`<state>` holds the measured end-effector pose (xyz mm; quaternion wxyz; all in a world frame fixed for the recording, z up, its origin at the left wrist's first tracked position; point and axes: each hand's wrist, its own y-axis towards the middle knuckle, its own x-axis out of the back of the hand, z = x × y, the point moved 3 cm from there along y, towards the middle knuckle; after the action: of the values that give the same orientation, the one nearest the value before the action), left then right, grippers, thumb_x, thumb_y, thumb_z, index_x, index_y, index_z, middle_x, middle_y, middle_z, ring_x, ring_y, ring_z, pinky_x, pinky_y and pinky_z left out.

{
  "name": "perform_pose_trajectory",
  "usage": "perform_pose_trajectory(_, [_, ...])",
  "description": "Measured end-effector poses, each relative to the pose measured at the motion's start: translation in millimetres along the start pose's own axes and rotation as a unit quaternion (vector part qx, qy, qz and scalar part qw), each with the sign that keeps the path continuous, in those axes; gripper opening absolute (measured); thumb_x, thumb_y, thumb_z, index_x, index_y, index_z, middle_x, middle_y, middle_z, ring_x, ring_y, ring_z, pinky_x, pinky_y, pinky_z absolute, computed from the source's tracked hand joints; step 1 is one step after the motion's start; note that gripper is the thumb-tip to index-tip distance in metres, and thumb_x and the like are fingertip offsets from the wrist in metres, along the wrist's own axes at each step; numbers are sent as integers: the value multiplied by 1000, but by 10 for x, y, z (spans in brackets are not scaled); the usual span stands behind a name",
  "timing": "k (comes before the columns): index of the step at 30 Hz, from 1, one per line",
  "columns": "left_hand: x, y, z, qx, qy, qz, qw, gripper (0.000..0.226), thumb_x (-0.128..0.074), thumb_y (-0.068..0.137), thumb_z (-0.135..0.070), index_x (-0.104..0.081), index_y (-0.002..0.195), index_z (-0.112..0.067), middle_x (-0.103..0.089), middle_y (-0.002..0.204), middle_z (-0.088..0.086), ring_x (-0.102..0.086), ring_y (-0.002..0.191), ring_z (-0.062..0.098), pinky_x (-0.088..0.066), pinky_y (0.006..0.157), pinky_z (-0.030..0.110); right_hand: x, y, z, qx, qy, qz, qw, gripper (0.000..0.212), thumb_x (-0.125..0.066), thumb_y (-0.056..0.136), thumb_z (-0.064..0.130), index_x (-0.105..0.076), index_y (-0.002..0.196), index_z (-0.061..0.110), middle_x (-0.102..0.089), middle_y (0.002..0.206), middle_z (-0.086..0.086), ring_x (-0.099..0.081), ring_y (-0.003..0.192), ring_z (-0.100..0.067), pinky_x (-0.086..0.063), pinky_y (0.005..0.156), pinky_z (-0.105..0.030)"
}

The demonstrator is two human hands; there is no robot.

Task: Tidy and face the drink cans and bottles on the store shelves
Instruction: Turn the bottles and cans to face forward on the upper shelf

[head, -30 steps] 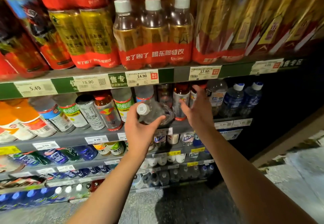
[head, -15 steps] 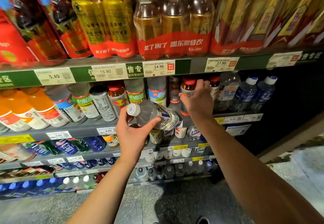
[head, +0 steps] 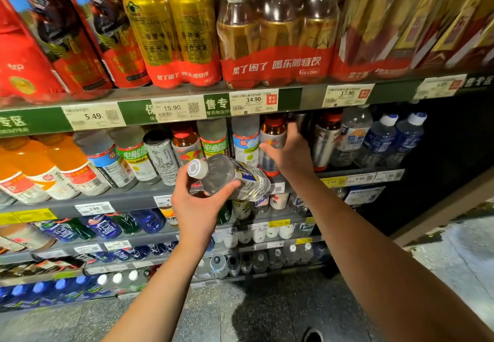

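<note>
Nearest, at centre frame: left hand (head: 199, 205) curled round a clear water bottle (head: 232, 177), thumb over the front, fingers under, bottle off the shelf and held in front of the middle shelf (head: 128, 194). Long axis near horizontal, white cap (head: 197, 168) pointing left and toward the camera, base pointing right toward the row. Blue-and-white label wrapped round the body, barcode showing, wording too blurred to read. Just beyond and to the right: right hand (head: 290, 154) reaching into the middle row, thumb and fingers closing round an amber bottle with a red cap (head: 272, 143); grip looks like a wrap, though fingertips hidden behind the bottle. Right hand nearer the gap in the row, left hand just below and in front of it, so a likely next move: bottle tipped upright, cap up, and set into the row beside the right hand. Risk judged: knocking the neighbours while swinging the base in. Farther back on that shelf: green-and-white and blue-and-white electrolyte bottles, a silver can (head: 161, 159), orange drinks at left, blue-capped water at right. Above, price tags (head: 254, 99) reading 5.49, 15.90, 14.90, 17.90. Top shelf: shrink-wrapped multipack (head: 278, 66) printed "累了困了 喝东鹏特饮".
</note>
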<state>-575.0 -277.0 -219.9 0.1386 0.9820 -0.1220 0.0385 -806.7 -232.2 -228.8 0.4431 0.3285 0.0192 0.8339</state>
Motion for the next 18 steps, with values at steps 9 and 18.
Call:
perform_pose_trajectory(9, [-81, -25, -9, -4, -1, 4, 1000, 63, -94, 58, -27, -55, 106, -44, -67, 108, -17, -62, 100, -4, -48, 86, 10, 545, -228, -577, -87, -6, -255, 963, 68, -79, 78, 43, -50, 126, 4, -55, 122, -10, -50, 115, -26, -43, 102, -46])
perform_pose_trajectory(18, [-171, -50, -88, -15, 2, 27, 1000, 64, -93, 59, -17, -54, 103, -41, -65, 104, -19, -60, 93, -15, -45, 80, 4, 349, -58, -671, -162, -48, -238, 956, 79, -82, 73, 31, -45, 135, -1, -53, 125, -22, -48, 116, -38, -43, 99, -45])
